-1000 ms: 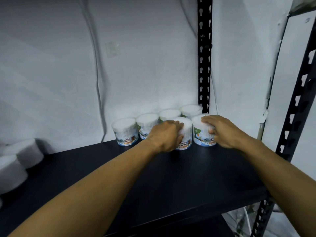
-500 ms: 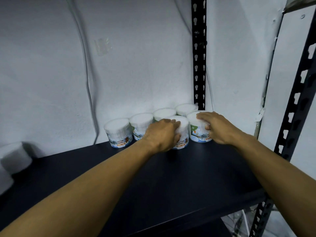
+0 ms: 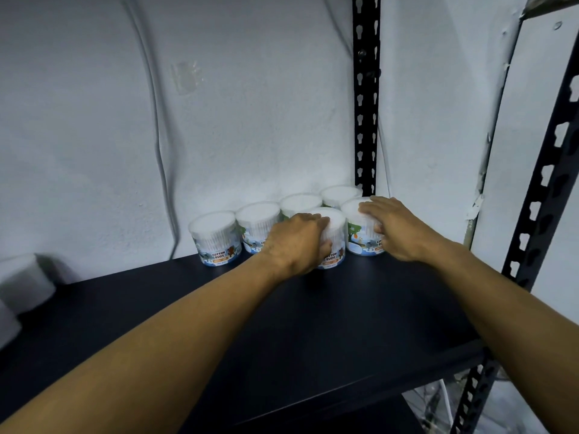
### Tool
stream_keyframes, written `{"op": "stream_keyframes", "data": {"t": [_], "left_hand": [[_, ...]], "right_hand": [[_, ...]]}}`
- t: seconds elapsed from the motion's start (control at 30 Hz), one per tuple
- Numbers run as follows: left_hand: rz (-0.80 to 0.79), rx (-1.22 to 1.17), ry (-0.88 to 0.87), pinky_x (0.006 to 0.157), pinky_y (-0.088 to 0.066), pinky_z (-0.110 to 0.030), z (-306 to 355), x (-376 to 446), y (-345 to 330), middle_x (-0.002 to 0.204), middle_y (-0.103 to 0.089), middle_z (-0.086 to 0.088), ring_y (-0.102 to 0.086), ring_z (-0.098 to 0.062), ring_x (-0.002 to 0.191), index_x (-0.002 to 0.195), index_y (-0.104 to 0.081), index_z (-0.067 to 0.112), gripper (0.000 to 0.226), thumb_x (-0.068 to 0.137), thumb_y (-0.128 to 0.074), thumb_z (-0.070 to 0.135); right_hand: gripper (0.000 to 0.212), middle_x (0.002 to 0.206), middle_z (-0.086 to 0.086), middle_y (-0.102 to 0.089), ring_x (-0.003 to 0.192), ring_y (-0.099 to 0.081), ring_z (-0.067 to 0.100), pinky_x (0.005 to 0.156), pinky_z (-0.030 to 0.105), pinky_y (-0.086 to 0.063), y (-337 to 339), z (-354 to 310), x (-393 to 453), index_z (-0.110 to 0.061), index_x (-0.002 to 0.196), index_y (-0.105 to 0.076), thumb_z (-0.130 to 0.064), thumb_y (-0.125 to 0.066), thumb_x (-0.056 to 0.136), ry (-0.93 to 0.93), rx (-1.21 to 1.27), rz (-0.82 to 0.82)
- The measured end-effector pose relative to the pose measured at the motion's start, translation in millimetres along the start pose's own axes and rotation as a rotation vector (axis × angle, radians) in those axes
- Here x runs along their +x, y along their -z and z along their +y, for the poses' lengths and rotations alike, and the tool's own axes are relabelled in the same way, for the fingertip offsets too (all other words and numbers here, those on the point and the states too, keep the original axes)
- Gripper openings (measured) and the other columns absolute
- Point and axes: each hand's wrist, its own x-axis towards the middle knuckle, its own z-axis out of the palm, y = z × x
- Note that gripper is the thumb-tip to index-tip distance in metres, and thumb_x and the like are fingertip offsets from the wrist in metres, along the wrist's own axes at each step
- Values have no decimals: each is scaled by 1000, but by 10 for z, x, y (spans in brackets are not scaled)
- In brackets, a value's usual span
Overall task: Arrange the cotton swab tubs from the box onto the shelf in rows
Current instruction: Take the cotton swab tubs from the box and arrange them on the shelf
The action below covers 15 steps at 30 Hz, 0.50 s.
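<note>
Shelf (image 3: 344, 324): hands (both) gripping tubs.

White-lidded tubs (image 3: 214, 238) with blue, green, orange labels (cartoon print), black shelf (image 3: 313, 324), white wall (image 3: 250, 120)

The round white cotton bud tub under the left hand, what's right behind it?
Behind the round white cotton bud tub held by the left hand stands a back-row white tub against the wall; its lower part is hidden.
</note>
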Motion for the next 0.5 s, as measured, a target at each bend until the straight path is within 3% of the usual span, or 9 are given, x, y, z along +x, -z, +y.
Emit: {"op": "stream_keyframes", "data": {"t": [0.17,0.3,0.5], "left_hand": [[2,-10,26,77,-45,-37,27,-12,-12,122,-57,-7,-52,-26,111,122,-51,14,38,93,-50,38],[55,29,-2,84,-45,-37,40,-51,-26,133,-51,-6,-45,-24,122,130,-47,12,45,94,-49,39],[156,-36,52,81,-44,-37,-167,-419,244,132,-53,-3,-43,-20,123,131,-49,17,43,93,-48,37]], "right_hand": [[64,143,11,-39,136,-25,28,111,31,-19,-9,-42,-53,-6,136,-38,3,-57,76,38,-138,18],[72,153,12,-22,144,-8,26,117,35,-8,-49,-75,-102,-3,143,-24,-5,-56,78,50,-296,18],[69,150,18,-30,143,-16,31,116,41,-19,-55,-386,-188,2,142,-28,0,-56,79,46,-261,152]]}}
